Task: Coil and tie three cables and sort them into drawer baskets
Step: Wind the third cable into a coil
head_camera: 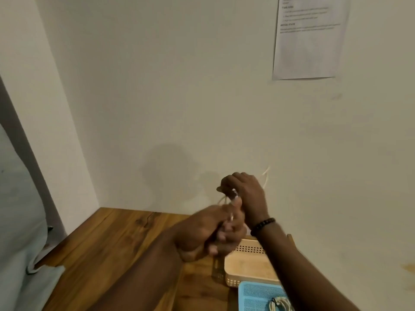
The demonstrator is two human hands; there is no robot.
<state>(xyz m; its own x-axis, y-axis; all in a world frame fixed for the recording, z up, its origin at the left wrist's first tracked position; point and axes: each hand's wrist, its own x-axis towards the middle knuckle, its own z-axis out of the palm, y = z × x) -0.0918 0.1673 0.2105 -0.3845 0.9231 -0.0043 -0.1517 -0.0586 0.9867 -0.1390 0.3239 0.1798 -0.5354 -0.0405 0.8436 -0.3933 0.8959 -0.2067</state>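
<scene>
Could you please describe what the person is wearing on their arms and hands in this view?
Both forearms are bare, with no sleeves in view. The right hand has a bracelet of dark round beads around its wrist. The left hand shows no gloves, and motion blur hides any rings.

This looks like a room in a home. A wooden counter (pixel 107 243) sits in a corner against a plain pale wall (pixel 179 86). A printed paper (pixel 310 41) is stuck high on the wall. Grey cloth (pixel 20 221) hangs on the left. Small plastic baskets, one tan (pixel 249 268) and one blue (pixel 253 295), sit on the counter.
</scene>
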